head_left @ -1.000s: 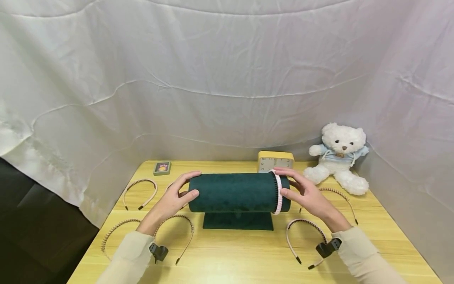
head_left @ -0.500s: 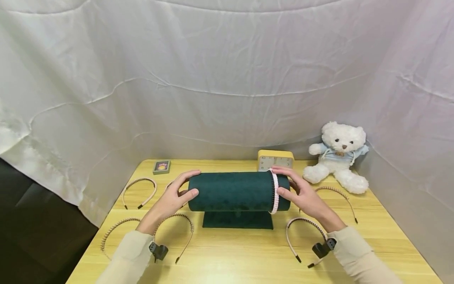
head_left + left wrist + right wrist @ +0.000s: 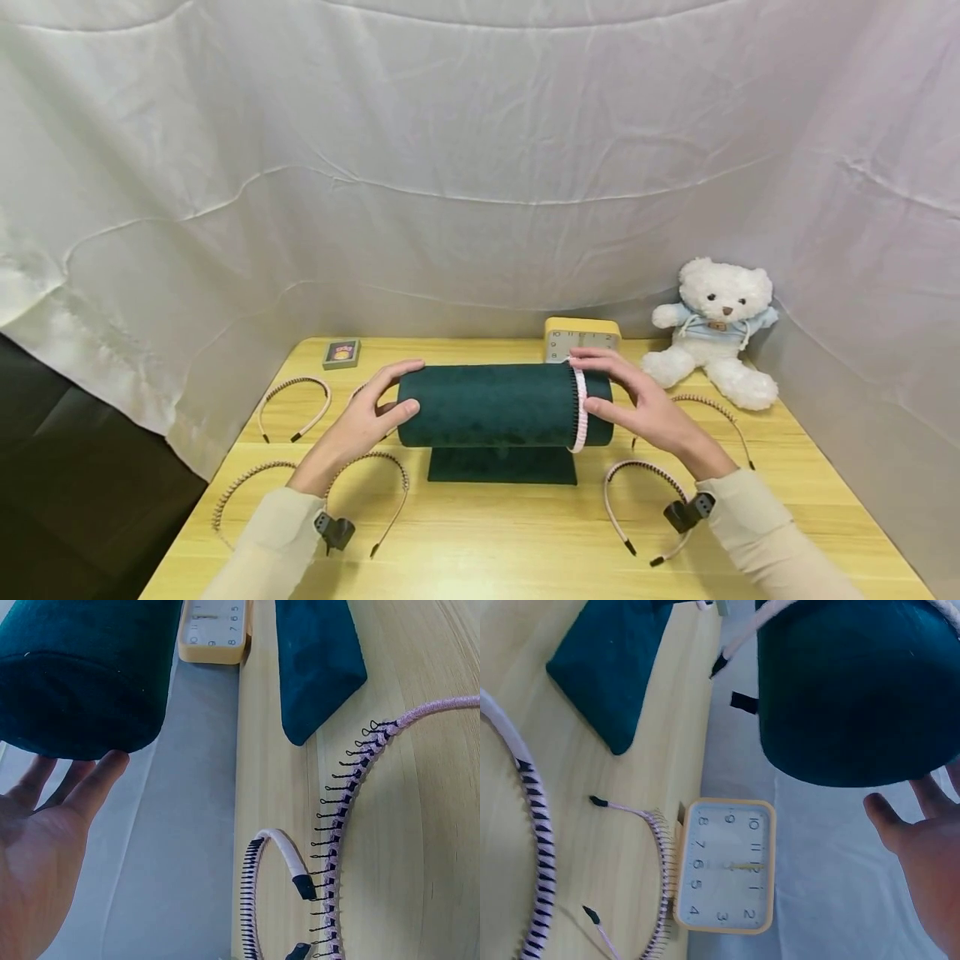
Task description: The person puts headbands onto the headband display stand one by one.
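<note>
A dark green velvet headband stand [image 3: 487, 408], a padded roll on a flat base, stands mid-table. My left hand [image 3: 372, 417] holds the roll's left end, thumb in front and fingers behind. Near the right end, a pink headband [image 3: 580, 408] with black comb teeth arches over the roll. My right hand [image 3: 654, 408] holds this headband, thumb on its front and forefinger at its top back. In the right wrist view, a black tip of a pink headband [image 3: 718, 664] shows beside the roll, while that hand's lower fingers [image 3: 885, 817] lie near the roll's end.
Several more headbands lie around the stand, among them a pink one [image 3: 648, 475] at front right and a beaded one [image 3: 375, 462] at front left. At the back are a yellow clock [image 3: 581, 329], a small framed box [image 3: 342, 353] and a white teddy bear [image 3: 720, 325].
My right hand and the pink headband have shifted slightly left along the roll, mostly in the first half second. The left hand has stayed on the left end.
</note>
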Motion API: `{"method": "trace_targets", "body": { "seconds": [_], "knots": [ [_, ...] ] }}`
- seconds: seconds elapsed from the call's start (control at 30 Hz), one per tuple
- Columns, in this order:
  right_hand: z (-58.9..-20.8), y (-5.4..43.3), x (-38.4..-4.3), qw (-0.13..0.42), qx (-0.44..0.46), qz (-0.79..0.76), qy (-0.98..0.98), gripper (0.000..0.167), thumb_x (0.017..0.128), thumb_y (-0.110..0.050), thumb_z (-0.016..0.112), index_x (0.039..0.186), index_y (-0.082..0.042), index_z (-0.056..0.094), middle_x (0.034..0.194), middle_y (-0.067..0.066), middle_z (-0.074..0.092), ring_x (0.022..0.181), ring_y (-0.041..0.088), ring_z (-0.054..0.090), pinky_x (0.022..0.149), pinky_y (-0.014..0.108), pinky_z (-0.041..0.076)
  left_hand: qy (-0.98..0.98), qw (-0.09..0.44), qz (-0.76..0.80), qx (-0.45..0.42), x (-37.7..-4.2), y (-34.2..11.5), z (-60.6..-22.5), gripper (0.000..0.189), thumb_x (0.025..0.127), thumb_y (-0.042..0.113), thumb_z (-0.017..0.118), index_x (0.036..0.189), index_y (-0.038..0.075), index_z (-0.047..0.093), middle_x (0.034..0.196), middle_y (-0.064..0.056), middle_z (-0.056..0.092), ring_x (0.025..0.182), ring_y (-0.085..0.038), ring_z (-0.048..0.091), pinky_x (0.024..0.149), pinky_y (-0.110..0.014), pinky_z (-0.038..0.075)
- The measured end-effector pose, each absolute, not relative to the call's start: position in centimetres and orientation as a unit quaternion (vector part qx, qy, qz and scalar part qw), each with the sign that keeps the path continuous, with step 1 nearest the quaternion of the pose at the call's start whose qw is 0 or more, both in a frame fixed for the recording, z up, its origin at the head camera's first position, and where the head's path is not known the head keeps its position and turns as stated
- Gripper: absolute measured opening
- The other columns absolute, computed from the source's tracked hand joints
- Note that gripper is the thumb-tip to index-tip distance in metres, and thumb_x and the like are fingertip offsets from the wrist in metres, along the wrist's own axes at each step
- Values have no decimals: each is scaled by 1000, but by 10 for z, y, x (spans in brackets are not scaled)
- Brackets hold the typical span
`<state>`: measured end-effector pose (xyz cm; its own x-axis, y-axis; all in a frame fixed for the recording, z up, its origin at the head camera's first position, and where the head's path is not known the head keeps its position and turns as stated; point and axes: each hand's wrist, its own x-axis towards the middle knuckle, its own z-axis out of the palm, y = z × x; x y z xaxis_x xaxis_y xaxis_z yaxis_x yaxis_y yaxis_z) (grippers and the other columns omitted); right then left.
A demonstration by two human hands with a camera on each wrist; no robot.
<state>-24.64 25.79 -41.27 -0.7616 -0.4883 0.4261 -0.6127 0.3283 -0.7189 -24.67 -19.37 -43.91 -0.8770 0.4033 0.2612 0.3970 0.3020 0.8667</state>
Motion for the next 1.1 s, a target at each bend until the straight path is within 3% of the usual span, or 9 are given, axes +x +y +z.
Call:
{"method": "trace_targets", "body": {
  "seconds": [0.23,0.4,0.6,0.97,1.1],
  "knots": [
    [-406,261,-246,63,341,434,-831,55,100,-11,79,149,-31,65,167,-4,49,156,10,43,118,15,38,810,0,531,249,-247,-195,-438,58,111,27,66,165,29,46,174,-1,39,165,-39,27,124,-72,37],
    [-405,259,-246,68,337,425,-837,55,100,-13,80,149,-33,65,166,-6,51,154,10,45,118,16,38,812,0,529,248,-246,-195,-438,58,111,28,66,165,29,46,175,-1,38,165,-39,27,124,-72,37],
    [-406,255,-248,79,342,417,-839,55,98,-14,83,147,-34,67,165,-5,54,154,9,47,120,19,38,814,-2,526,246,-245,-195,-438,57,111,27,66,164,32,46,174,-3,39,165,-41,27,123,-72,38],
    [-403,242,-254,79,366,410,-832,55,98,-18,84,147,-34,67,163,6,57,155,17,48,122,18,36,811,-1,530,248,-245,-194,-439,59,111,26,65,166,23,45,174,-4,39,165,-41,27,123,-72,37],
    [-402,239,-256,82,364,398,-838,54,98,-20,84,147,-36,67,163,4,58,154,16,49,124,22,38,810,0,530,250,-245,-193,-438,60,111,26,65,167,21,44,175,-5,38,165,-42,26,123,-72,37]
  ]
}}
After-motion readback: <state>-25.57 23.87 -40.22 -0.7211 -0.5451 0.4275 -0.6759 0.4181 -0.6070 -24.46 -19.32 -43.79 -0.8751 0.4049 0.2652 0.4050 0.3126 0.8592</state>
